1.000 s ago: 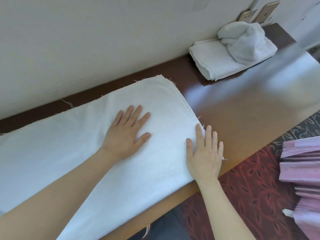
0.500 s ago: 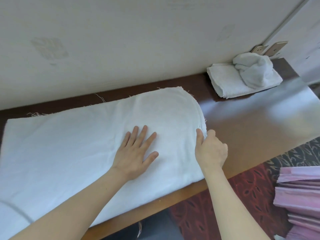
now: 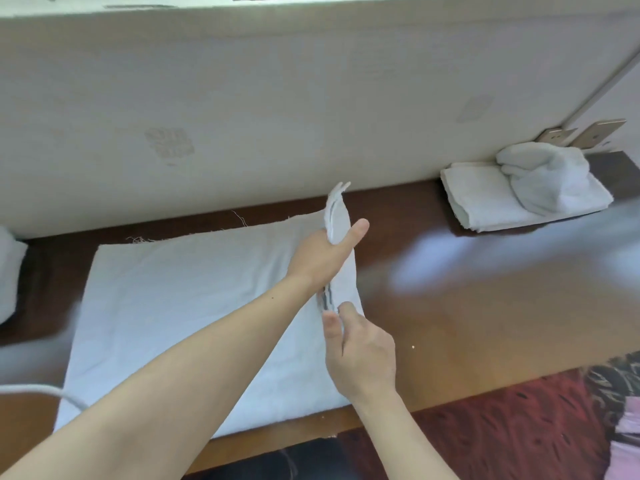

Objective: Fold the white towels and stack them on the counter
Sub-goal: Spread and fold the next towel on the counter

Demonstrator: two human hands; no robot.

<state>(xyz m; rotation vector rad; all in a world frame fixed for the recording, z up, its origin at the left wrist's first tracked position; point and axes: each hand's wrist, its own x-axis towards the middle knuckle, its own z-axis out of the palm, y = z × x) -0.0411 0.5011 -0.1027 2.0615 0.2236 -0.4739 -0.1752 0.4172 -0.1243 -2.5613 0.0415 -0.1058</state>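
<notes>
Your left hand [image 3: 322, 259] has its grip closed round the raised right edge of the large white cloth towel [image 3: 180, 306] at mid-frame. Your right hand [image 3: 363, 355] pinches that edge lower down. The rest lies flat on the glossy brown desk [image 3: 485, 306].

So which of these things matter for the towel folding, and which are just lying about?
Job: spread towel, its right edge gripped by left hand and right hand; folded towel; crumpled towel on top of it; counter.
Lying about: wall plates; pink fabric; white cord.
</notes>
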